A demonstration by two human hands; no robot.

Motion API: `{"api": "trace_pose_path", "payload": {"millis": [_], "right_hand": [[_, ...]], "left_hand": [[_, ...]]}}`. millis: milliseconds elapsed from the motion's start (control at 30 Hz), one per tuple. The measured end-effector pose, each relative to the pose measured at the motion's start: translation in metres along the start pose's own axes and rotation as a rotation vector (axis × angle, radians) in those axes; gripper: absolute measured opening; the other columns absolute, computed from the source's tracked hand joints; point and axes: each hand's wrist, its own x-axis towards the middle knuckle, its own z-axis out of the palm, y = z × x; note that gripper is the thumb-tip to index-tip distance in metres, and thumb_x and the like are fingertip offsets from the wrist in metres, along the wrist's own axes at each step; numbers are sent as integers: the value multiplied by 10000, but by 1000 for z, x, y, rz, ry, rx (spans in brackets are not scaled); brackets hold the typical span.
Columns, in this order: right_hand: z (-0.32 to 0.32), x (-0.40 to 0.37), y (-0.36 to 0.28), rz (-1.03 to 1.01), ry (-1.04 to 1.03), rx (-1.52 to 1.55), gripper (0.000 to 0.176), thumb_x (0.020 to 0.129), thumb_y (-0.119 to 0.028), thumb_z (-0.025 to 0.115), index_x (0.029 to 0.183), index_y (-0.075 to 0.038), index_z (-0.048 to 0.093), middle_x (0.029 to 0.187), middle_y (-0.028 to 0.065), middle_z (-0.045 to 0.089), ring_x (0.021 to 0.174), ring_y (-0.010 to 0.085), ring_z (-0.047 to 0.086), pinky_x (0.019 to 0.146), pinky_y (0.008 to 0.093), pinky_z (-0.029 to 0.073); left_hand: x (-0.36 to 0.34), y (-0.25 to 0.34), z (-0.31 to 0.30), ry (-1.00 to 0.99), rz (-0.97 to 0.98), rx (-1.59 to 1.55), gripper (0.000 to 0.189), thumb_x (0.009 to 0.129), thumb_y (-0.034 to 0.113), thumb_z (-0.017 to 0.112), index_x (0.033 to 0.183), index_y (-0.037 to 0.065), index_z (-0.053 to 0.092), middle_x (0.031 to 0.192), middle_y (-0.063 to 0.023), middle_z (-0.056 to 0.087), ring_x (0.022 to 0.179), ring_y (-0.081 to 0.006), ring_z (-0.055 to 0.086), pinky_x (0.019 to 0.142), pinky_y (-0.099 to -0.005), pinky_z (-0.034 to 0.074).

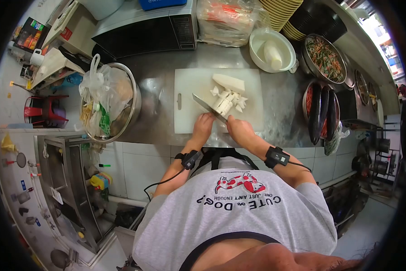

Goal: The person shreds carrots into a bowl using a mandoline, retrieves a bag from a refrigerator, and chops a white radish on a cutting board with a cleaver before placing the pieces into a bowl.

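Observation:
My right hand [240, 128] grips a kitchen knife [207, 106] at its near right end, the handle hidden in my fingers. The broad blade slants up and left across the cutting board [187, 83]. My left hand [204, 125] is at the near side of the blade, fingers curled together; whether they hold anything is hidden. Just beyond the blade lie cut chunks of a white vegetable [225, 101], which looks like radish. A longer uncut piece of it [230, 82] rests behind them on the board.
A white bowl [255, 45] with a whole white radish [273, 55] stands back right. Further right are a bowl of shredded vegetables [325, 61] and long dark eggplants [318, 113]. To the left is a metal basin [134, 97] with plastic bags. A microwave [139, 36] stands behind.

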Motion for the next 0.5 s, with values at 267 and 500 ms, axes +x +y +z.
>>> {"api": "trace_pose_path", "payload": {"millis": [267, 500], "right_hand": [[-4, -1, -1, -10, -41, -7, 138, 893, -139, 498, 896, -3, 514, 718, 228, 650, 690, 417, 649, 632, 507, 508], [4, 7, 10, 0, 13, 58, 185, 909, -177, 523, 898, 8, 526, 724, 240, 643, 702, 436, 636, 645, 513, 502]], "left_hand": [[-1, 0, -1, 18, -2, -73, 176, 744, -59, 596, 907, 2, 615, 950, -148, 618, 873, -340, 587, 754, -411, 502], [-2, 9, -8, -82, -27, -10, 294, 747, 101, 701, 1007, 14, 595, 1028, -152, 589, 963, -343, 555, 825, -427, 462]]}}
